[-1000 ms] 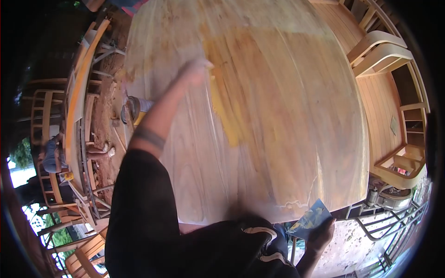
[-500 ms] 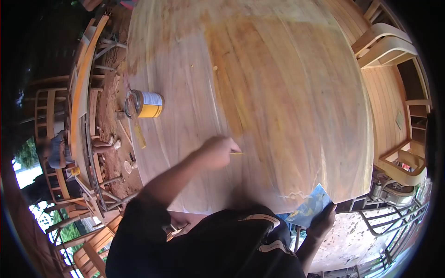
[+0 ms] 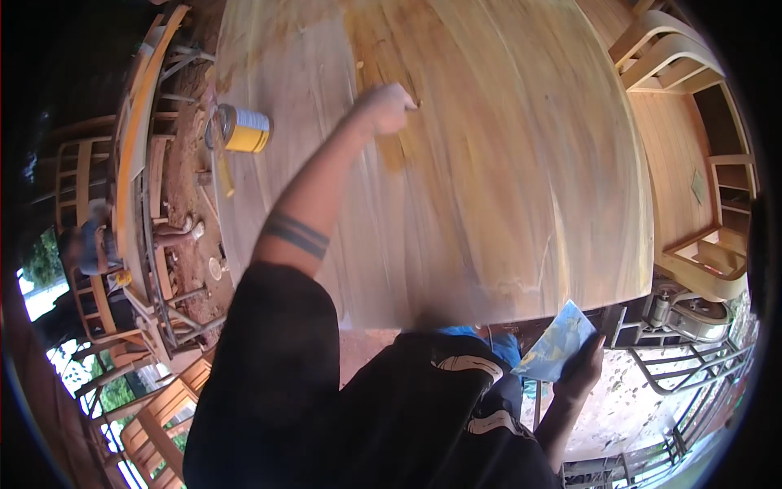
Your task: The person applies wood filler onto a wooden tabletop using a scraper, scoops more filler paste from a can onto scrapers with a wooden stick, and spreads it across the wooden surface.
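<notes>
My left hand (image 3: 389,108) is closed on a thin, yellowish scraper, mostly hidden by the fingers, at the wooden tabletop (image 3: 521,187). Under and around that hand lies an amber-brown smeared patch; the wood to its left is paler. Low on the right, just off the table's near edge, my right hand (image 3: 580,367) grips a blue board (image 3: 558,342) smeared with yellowish paste. A tin (image 3: 248,130) with a yellow and white label stands near the table's left edge. Beside it is a flat yellow-stained stick (image 3: 226,173).
Wooden furniture with curved arms (image 3: 672,69) stands along the right side. A long plank bench (image 3: 138,138) runs on the left, where another person (image 3: 98,244) sits over reddish ground. Metal frames (image 3: 692,367) lie at the lower right.
My left hand has moved forward, up the tabletop, with the arm stretched further. My right hand still holds the blue board. The whole view has shifted slightly.
</notes>
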Available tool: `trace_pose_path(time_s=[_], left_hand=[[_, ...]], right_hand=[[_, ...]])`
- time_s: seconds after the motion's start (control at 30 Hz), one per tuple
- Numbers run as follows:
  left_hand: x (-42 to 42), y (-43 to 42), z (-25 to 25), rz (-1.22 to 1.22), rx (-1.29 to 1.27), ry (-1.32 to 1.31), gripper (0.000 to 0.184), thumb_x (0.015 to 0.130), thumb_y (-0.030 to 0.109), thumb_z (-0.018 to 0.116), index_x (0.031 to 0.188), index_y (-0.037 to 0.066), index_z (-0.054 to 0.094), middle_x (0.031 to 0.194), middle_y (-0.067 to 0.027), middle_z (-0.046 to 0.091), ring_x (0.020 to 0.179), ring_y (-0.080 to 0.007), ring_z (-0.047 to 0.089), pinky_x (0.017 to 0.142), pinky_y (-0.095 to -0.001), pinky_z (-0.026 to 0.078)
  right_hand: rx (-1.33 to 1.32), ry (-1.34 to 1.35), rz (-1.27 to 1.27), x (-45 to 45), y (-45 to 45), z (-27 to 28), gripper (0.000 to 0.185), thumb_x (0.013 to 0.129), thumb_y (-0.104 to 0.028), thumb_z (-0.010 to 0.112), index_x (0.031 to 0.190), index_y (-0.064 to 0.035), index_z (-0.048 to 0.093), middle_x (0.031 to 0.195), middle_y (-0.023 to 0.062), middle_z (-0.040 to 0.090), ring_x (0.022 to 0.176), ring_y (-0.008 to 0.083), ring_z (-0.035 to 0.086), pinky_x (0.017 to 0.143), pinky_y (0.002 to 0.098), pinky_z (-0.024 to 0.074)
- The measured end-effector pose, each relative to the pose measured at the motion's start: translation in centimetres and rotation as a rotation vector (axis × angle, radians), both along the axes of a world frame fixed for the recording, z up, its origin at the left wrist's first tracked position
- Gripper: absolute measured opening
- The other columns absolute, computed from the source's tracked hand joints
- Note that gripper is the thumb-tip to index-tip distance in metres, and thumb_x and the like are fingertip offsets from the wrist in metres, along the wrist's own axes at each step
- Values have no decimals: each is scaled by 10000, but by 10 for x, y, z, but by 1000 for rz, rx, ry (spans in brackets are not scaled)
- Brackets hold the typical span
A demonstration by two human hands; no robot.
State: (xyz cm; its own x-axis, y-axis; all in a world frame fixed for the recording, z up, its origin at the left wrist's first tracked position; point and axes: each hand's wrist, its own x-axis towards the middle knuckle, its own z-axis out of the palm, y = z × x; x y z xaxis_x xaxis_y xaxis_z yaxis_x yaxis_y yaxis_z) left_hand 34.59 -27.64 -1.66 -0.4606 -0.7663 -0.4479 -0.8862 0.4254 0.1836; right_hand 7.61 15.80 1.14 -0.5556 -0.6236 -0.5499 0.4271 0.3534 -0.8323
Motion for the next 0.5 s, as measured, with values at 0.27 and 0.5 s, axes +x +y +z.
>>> trace_pose_path(time_s=[0.27,0.5], left_hand=[[-29,246,-5,194,-165,181,293,764,41,534,1027,113,640,1072,-104,577,998,-304,554,821,-406,462],[-54,379,11,157,-127,308,303,762,43,538,1044,103,631,1049,-119,603,976,-299,573,823,-383,468]], right_hand=[[-170,-361,55,-47,48,-18,416,965,-369,357,1100,0,493,990,81,558,901,156,542,833,303,418],[-65,-385,-72,-50,73,-6,419,971,-362,336,1107,5,487,1003,77,540,913,142,511,829,297,404]])
